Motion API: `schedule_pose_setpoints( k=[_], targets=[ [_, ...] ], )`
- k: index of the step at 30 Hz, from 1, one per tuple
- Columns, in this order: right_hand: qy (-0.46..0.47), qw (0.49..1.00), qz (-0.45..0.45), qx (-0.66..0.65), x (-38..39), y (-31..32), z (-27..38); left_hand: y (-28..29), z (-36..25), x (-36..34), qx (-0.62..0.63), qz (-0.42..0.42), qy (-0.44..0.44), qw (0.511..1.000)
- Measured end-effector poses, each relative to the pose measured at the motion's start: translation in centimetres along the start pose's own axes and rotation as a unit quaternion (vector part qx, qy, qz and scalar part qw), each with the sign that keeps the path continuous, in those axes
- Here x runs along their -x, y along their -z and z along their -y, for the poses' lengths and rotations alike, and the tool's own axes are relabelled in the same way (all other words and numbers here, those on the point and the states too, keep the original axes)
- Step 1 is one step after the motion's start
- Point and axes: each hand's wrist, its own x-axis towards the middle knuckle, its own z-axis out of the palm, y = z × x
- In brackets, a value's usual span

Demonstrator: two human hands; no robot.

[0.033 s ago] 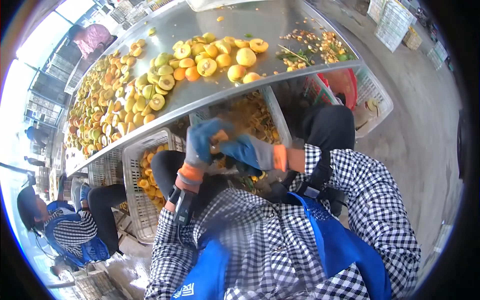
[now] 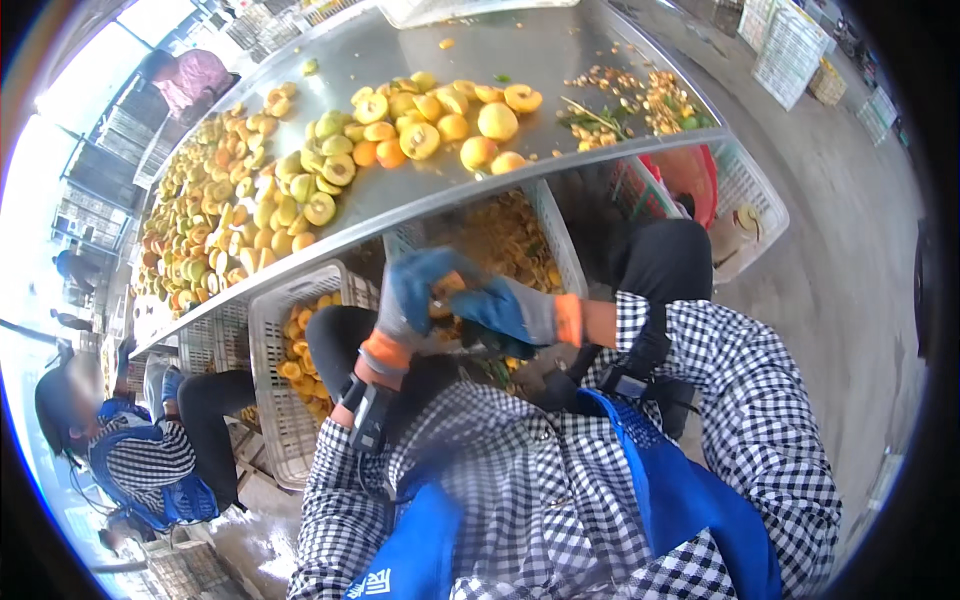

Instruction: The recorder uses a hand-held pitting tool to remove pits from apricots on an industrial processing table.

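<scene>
Both hands wear blue and grey gloves with orange cuffs and meet over my lap, below the table's near edge. My left hand (image 2: 408, 292) is closed, its fingers curled around an orange piece of fruit, apparently an apricot (image 2: 446, 291), smeared by motion. My right hand (image 2: 508, 308) presses against it from the right, its fingers closed; whatever they grip is hidden. Beyond them, whole and halved apricots (image 2: 420, 140) lie on the metal table (image 2: 400, 205). Under its edge, behind my hands, stands a crate (image 2: 563, 235) with fruit scraps.
A white crate of apricot halves (image 2: 268, 400) stands beside my left knee. Pits and leaves (image 2: 660, 105) lie at the table's right end. Below that end are a red basin (image 2: 700, 165) and a white crate (image 2: 755, 200). A co-worker (image 2: 140, 450) sits at left, another person (image 2: 190, 80) behind.
The view has shifted slightly. My hands stay together over my lap, with the fingers turned a little and the orange fruit between them showing more.
</scene>
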Motion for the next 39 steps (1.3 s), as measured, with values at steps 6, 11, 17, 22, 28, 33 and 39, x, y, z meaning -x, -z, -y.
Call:
schedule_pose_setpoints(
  k=[6,11,17,22,28,33,39],
  targets=[
    [0.124,0.985,0.077,0.092,2.3,1.6,0.5,-2.0,0.0,-0.4,-0.021,-0.063,0.02,0.998],
    [0.255,0.953,-0.104,0.126,1.8,-0.9,-3.7,-2.4,1.5,0.0,-0.007,-0.054,0.018,0.998],
    [-0.043,0.898,0.081,-0.431,1.2,-1.5,-2.4,-1.4,2.3,-1.7,0.078,0.074,-0.077,0.991],
    [-0.136,0.812,0.127,-0.553,-0.2,0.7,-0.7,-5.4,4.9,-3.0,0.151,-0.226,0.104,0.957],
    [-0.155,0.84,0.12,-0.506,-1.9,1.7,-0.2,2.7,5.3,0.5,-0.16,-0.24,0.123,0.95],
    [-0.155,0.971,-0.118,0.141,-1.7,4.5,-4.9,11.3,6.4,5.2,-0.488,-0.019,0.44,0.753],
    [-0.075,0.96,-0.262,0.069,-3.3,7.7,-15.0,11.3,11.7,1.4,-0.452,0.063,0.393,0.798]
  ],
)
